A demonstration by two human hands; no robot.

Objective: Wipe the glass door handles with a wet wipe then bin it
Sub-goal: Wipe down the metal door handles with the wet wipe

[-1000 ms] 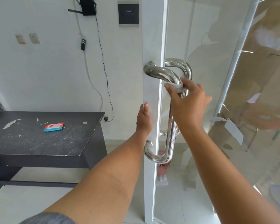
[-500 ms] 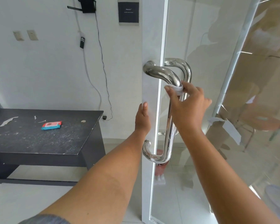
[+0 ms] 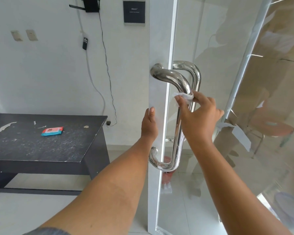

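White wall fills the left half of the frame, with a dark table (image 3: 41, 143) at lower left and a small red and blue pack (image 3: 52, 131) lying on it. At centre stands the glass door (image 3: 161, 48), seen almost edge-on, with a chrome handle (image 3: 170, 78) on the near side and a second handle (image 3: 196, 73) on the far side, seen through the glass.

Your right hand (image 3: 200, 119) is just right of centre, its fingers pinched on the wipe (image 3: 183, 96), which wraps the near handle where the top bend goes into the straight bar. Your left hand (image 3: 149, 123) lies flat on the door edge, fingers together, and holds nothing; it seems to steady the door.

To do this step well, keep the wipe closed all around the bar and slide it down in one slow pull, as far as the lower bend (image 3: 157, 162). Press with the thumb on the back side too, because that side is hidden from you. Hold the door firm with the left hand so it does not swing.

As for the wipe, it is white, crumpled and small, mostly covered by your fingers. Both handles are shiny steel with bright reflections, so I cannot tell which parts are already clean. No bin can be made out with certainty.
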